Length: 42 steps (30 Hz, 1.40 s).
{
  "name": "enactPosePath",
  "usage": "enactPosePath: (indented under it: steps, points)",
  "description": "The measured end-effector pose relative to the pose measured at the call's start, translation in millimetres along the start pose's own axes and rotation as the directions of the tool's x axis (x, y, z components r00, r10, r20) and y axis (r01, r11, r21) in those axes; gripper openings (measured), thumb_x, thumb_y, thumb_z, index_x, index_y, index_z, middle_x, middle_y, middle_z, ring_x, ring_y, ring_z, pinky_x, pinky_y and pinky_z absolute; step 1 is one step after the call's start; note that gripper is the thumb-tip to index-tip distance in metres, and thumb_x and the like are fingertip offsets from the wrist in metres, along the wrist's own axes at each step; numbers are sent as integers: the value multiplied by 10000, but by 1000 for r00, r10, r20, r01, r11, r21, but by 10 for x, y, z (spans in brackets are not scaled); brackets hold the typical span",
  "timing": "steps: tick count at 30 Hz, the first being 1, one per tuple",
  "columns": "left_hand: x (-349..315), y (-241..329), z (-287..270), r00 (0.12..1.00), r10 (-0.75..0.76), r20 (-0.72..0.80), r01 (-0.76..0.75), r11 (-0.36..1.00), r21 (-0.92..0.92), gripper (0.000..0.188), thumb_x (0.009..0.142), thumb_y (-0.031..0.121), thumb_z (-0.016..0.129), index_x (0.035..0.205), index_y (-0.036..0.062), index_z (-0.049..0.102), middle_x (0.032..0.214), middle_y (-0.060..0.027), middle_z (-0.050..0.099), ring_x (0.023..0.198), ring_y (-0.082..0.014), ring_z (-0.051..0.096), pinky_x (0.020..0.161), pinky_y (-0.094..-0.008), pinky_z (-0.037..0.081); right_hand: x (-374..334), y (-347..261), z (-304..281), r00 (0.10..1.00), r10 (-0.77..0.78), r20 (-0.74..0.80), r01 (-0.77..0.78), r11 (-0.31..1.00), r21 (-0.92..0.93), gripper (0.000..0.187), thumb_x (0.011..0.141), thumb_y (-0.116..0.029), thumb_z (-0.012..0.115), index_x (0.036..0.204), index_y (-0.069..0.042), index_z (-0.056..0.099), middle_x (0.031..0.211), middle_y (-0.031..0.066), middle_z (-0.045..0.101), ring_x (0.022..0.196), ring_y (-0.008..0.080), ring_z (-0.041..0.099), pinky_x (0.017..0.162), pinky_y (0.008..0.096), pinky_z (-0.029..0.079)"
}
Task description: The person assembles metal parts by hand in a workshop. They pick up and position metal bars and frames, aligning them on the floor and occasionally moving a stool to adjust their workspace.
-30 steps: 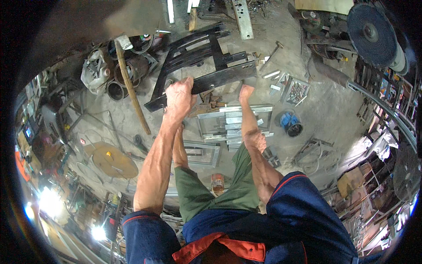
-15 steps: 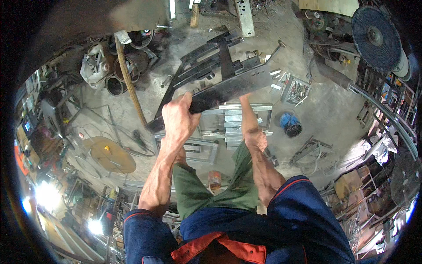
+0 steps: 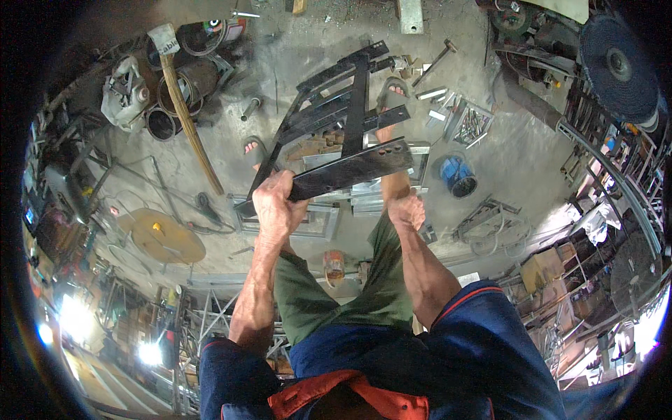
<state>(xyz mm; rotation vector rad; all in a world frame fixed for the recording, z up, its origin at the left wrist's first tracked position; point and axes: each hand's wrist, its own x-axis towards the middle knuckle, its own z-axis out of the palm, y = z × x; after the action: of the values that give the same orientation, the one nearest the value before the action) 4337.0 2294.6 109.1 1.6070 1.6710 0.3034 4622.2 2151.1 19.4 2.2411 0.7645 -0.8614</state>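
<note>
My left hand (image 3: 274,203) is closed round the near edge of a black welded metal frame (image 3: 357,105). The frame has a wide flat bar (image 3: 350,171) with holes at its right end, a crosspiece and several parallel rails. It is tilted in front of my legs, above the floor. My right hand (image 3: 407,210) is a fist beside my right knee, apart from the frame, and nothing sticks out of it. My feet in sandals (image 3: 396,89) show past the frame's far side and left edge.
A hammer (image 3: 435,61) lies ahead, near a tray of metal pieces (image 3: 470,124). On the right is a blue bucket (image 3: 458,176). A wooden-handled tool (image 3: 183,112) leans by pipes at left. Light metal frames (image 3: 322,222) lie below the black one, and a grinder-like tool (image 3: 204,203) has a cable.
The black frame has turned and come down, its wide bar now nearer my knees and its rails more spread to view. My left hand keeps its grip. The right fist has barely moved.
</note>
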Motion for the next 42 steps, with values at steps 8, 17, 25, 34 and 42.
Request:
enactPosePath:
  steps: [8, 17, 25, 34, 42]
  points:
    - [-205, -448, -340, 990, -137, 23, 137, 990, -35, 310, 673, 117, 814, 759, 33, 528, 675, -158, 542, 636, -359, 574, 601, -389, 469, -14, -133, -80, 996, 44, 73, -39, 997, -65, 534, 815, -366, 636, 1231, -35, 582, 1172, 208, 651, 1060, 378, 673, 906, 471, 552]
    - [-411, -665, -484, 986, -158, 50, 161, 984, -74, 311, 656, 73, 800, 748, 25, 507, 655, -155, 520, 599, -348, 544, 583, -373, 456, -44, -204, -50, 994, 75, 76, -66, 991, -116, 551, 838, -404, 638, 1226, -14, 600, 1190, 220, 639, 1074, 390, 666, 916, 479, 545]
    - [-524, -872, -615, 984, -161, 81, 162, 987, -16, 319, 599, 19, 772, 737, 17, 484, 689, -144, 511, 672, -370, 540, 635, -417, 449, -119, -235, -42, 999, 38, 26, -35, 994, -107, 535, 845, -412, 614, 1218, -29, 612, 1147, 222, 659, 1056, 402, 670, 910, 494, 542]
    - [-542, -941, -626, 993, -114, 41, 116, 992, -48, 243, 631, 0, 712, 732, 26, 492, 670, -135, 534, 647, -351, 566, 603, -398, 445, -120, -246, -17, 999, 47, 27, -43, 991, -130, 547, 826, -422, 635, 1229, -53, 621, 1134, 206, 676, 1061, 395, 673, 897, 501, 545]
    - [-510, -965, -669, 993, -105, 46, 108, 992, -68, 283, 635, 32, 751, 732, 27, 485, 664, -120, 522, 650, -341, 568, 611, -388, 445, -110, -213, -1, 1000, 27, 9, -25, 991, -131, 543, 815, -456, 654, 1090, 8, 710, 1089, 249, 709, 1042, 409, 694, 908, 482, 549]
